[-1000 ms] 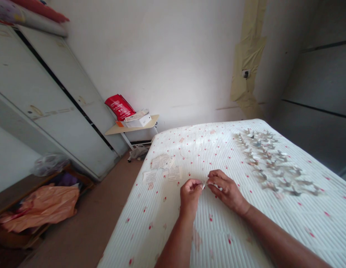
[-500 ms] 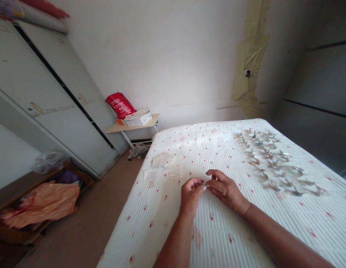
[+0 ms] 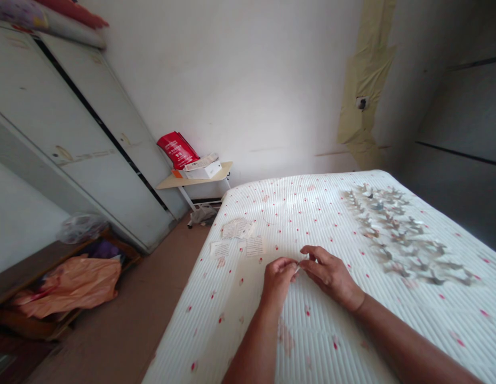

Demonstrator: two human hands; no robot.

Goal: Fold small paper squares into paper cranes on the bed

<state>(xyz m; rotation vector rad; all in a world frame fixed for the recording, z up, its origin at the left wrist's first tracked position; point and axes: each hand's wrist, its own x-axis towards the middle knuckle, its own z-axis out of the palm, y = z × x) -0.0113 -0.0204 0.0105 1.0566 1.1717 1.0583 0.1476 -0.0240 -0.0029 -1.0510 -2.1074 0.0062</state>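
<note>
Above the middle of the bed, my left hand (image 3: 278,278) is closed in a pinch on a small piece of folded paper (image 3: 298,268), mostly hidden by the fingers. My right hand (image 3: 327,273) meets it from the right, its thumb and a finger pinching the same piece while the index finger is raised and bent. Printed paper sheets (image 3: 255,247) lie flat to the left beyond my hands. On the right side of the bed stand rows of several small folded paper figures (image 3: 396,229), blurred, that look like birds.
The bed (image 3: 240,330) has a striped quilted cover with red dots. Past its far left corner stands a small table (image 3: 168,183) with a red bag (image 3: 178,150) and a white box (image 3: 206,170). Pale cabinets (image 3: 84,133) line the left, near an orange plastic bag (image 3: 74,282).
The whole view has shifted slightly, so everything appears a little further right. Both hands stay together at the small paper, with only slight finger movement.
</note>
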